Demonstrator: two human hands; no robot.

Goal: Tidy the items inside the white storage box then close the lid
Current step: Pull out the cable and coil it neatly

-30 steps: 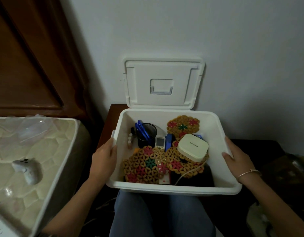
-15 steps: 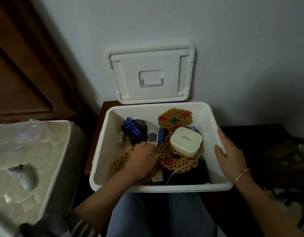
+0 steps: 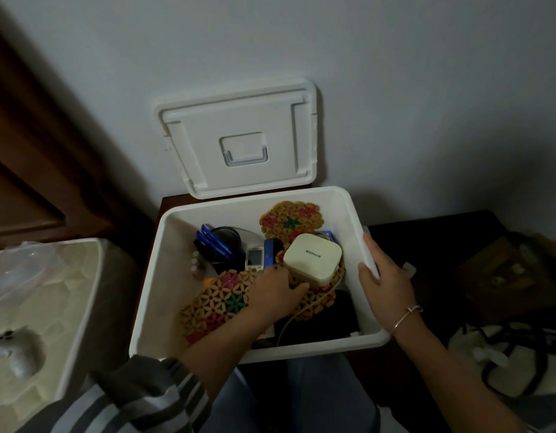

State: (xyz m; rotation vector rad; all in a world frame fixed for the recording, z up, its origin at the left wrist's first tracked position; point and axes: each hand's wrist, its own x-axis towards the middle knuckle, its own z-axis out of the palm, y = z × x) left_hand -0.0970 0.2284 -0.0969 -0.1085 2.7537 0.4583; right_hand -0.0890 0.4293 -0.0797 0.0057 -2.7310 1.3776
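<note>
The white storage box (image 3: 151, 295) sits in front of my knees, its lid (image 3: 239, 142) leaning open against the wall. Inside lie two flower-patterned woven mats (image 3: 220, 301) (image 3: 289, 218), a black cup of blue pens (image 3: 222, 245), a small white handset (image 3: 255, 257), a cream square device (image 3: 312, 259) with a white cable (image 3: 314, 303), and a black item (image 3: 326, 323). My left hand (image 3: 276, 289) is inside the box, its fingers curled round the cream device's near-left corner. My right hand (image 3: 386, 282) grips the box's right rim.
A cream quilted surface (image 3: 51, 292) with a grey game controller (image 3: 14, 354) lies to the left. Dark wood panelling stands behind it. To the right, a brown box (image 3: 501, 276) and a white bag with black cords (image 3: 501, 364) rest on a dark surface.
My left hand left the box's left rim, went inside over the near mat, then slid right to the cream device. The right hand stays on the right rim. The view has shifted.
</note>
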